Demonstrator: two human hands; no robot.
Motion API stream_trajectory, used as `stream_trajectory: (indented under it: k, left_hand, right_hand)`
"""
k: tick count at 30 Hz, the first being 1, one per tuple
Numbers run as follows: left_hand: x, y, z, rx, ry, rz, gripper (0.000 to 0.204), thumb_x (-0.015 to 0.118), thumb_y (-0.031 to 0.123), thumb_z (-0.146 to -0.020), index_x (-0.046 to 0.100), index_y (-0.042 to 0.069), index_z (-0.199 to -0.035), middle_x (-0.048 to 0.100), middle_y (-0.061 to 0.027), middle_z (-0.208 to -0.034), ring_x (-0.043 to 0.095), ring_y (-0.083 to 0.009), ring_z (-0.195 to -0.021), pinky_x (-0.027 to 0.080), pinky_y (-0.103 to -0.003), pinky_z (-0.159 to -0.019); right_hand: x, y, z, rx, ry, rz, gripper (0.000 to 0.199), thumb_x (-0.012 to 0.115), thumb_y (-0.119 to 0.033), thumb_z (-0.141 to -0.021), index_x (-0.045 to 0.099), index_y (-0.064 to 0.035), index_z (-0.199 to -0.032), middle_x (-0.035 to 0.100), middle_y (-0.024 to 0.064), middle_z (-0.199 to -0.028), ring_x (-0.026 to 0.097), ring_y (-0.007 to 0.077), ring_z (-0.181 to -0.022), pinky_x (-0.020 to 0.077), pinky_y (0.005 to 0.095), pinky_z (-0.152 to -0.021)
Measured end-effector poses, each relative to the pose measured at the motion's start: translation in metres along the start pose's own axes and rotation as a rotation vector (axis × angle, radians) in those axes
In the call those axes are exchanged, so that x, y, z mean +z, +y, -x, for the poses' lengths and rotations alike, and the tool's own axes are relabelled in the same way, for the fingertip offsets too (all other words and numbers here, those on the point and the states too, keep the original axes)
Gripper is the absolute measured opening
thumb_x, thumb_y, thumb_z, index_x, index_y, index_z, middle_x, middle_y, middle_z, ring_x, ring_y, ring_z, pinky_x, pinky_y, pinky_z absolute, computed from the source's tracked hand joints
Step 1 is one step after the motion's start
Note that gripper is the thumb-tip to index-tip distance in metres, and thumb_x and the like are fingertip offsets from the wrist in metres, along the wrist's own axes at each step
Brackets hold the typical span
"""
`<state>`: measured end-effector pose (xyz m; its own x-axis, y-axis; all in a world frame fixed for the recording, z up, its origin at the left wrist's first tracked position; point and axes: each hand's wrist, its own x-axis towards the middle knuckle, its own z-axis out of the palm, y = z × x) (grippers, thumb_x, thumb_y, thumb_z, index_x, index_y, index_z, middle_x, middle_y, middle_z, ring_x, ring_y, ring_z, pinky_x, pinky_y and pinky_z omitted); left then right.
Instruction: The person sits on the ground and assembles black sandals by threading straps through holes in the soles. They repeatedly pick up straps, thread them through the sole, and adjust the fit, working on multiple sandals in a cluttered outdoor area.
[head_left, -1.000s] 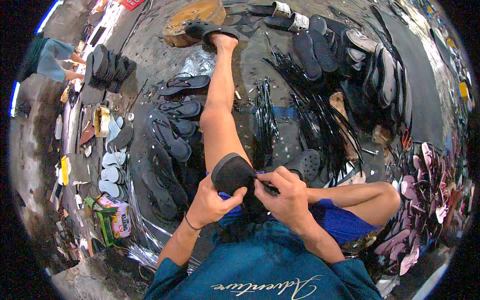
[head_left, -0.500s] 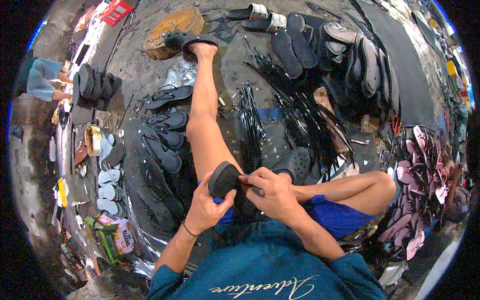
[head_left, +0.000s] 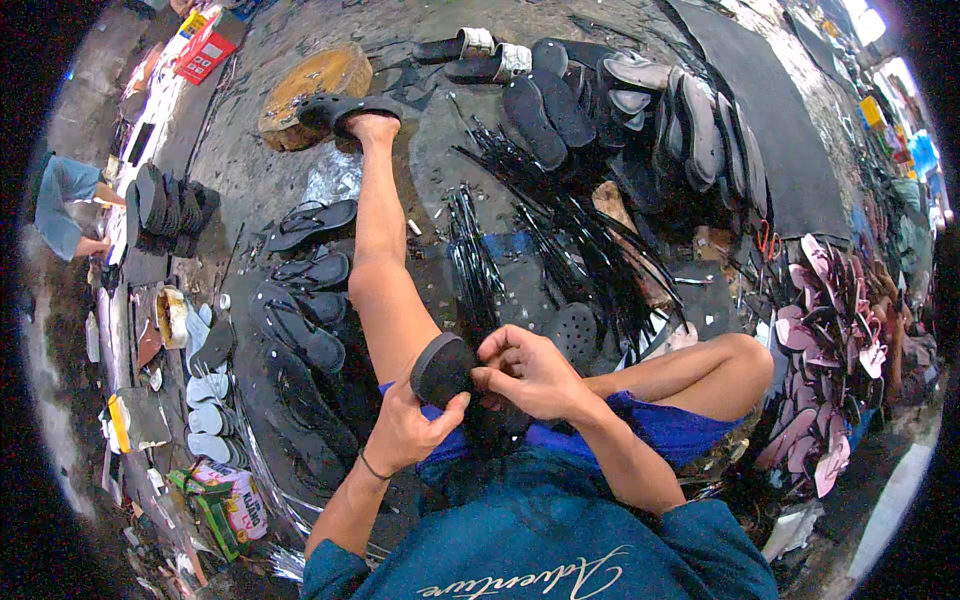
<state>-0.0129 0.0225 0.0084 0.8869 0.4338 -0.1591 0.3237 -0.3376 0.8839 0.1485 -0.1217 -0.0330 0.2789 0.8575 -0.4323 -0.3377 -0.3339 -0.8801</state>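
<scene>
Sole (head_left: 442, 368), black and foam-like, sits at the centre of the head view, just above our lap. Our left hand (head_left: 408, 432) cups it from below, fingers curled up and clamped around its lower edge. Our right hand (head_left: 530, 375) meets it from the right, fingertips pinched together on its rim, where what looks like a thin black strap passes; the exact contact is too small to tell.

We judge the sole light, soft and bendy, not fragile, and grippy enough to hold by the edges. The best hold is the one we have: palm under the heel end, pinch at the rim.

Around us, loose black straps (head_left: 560, 225) fan out across the floor in the upper middle of the frame. Finished dark sandals (head_left: 300, 300) lie in a row at left, and pink sandals (head_left: 830, 340) pile at right. A round wooden block (head_left: 310, 85) stands at upper left, beside our outstretched foot.
</scene>
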Motion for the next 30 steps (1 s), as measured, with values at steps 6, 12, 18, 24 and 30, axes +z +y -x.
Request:
stream_trajectory:
  k: [6,12,18,24,30]
  left_hand:
    - [0.005,-0.012,-0.006,-0.148,0.055,0.366,0.025,0.071,0.006,-0.087,0.066,-0.001,-0.11,0.071,-0.0059,-0.097,0.067,-0.0163,-0.09,0.053,-0.032,-0.083]
    - [0.039,-0.039,-0.004,-0.139,0.544,0.817,0.035,0.06,0.001,-0.096,0.054,0.003,-0.131,0.062,-0.0076,-0.122,0.063,-0.0183,-0.107,0.054,-0.034,-0.094]
    - [0.06,-0.049,0.037,-0.338,0.194,1.748,0.053,0.047,0.039,-0.105,0.047,0.002,-0.142,0.054,-0.0163,-0.141,0.059,-0.0324,-0.123,0.044,-0.052,-0.11]
    - [0.063,-0.063,0.031,-0.453,-0.253,1.638,0.06,0.044,0.048,-0.104,0.05,0.0,-0.14,0.062,-0.0183,-0.132,0.064,-0.0311,-0.114,0.052,-0.047,-0.098]
    - [0.059,-0.041,0.02,-0.39,-0.162,1.442,0.045,0.057,0.029,-0.1,0.055,0.0,-0.133,0.067,-0.0128,-0.121,0.069,-0.0205,-0.1,0.057,-0.034,-0.089]
  right_hand:
    - [0.012,0.0,-0.018,0.097,-0.013,-0.525,0.032,0.069,-0.011,-0.095,0.048,-0.0009,-0.117,0.071,0.013,-0.085,0.071,0.0199,-0.073,0.0571,0.03,-0.064]
    - [-0.023,-0.025,-0.004,-0.347,0.517,0.668,0.046,0.077,-0.008,-0.083,0.057,-0.0049,-0.124,0.055,0.0258,-0.136,0.048,0.0366,-0.135,0.0437,0.0423,-0.107]
    - [-0.088,-0.054,-0.018,-0.484,0.549,0.797,0.019,0.075,0.003,-0.076,0.07,-0.0047,-0.092,0.057,0.0145,-0.142,0.057,0.0324,-0.127,0.0457,0.0401,-0.104]
    - [-0.111,-0.076,-0.022,-0.555,0.23,0.71,0.018,0.072,0.005,-0.075,0.072,-0.0068,-0.088,0.052,0.0114,-0.147,0.054,0.029,-0.131,0.0421,0.0382,-0.108]
    - [-0.109,-0.075,-0.035,-0.549,0.075,0.663,0.02,0.071,0.003,-0.075,0.074,-0.0094,-0.089,0.052,0.0121,-0.147,0.049,0.0295,-0.135,0.0412,0.0392,-0.109]
